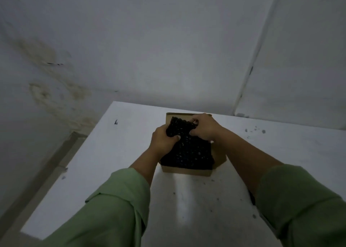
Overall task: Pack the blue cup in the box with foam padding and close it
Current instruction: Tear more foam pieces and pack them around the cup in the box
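Dim room, plain white walls (168, 41) meeting in a corner at upper right; yellowish-brown stains on the left wall (56, 89). White, smooth, rectangular tabletop (116, 153) with a soft glare patch near the front edge and scattered dark specks and smudges, densest at right. Grey floor strip visible past the table's left edge.

Small brown cardboard box (187, 171) standing near the middle of the table, top open, a flap upright at the far side and another folded out at the right. Black foam sheet with a bumpy, pebbled texture (189, 151) filling the box opening and rising above it at the far end, bunched and curled there.

Left hand (162, 141) gripping the bunched foam from the left, thumb pressed on top, fingers curled beneath. Right hand (204, 127) gripping the foam's far right edge, fingers curled over it. Both forearms bare, loose light-green fabric sleeves (116, 209) pushed up to mid-forearm.

Blue cup not visible; cannot tell whether it lies under the foam.
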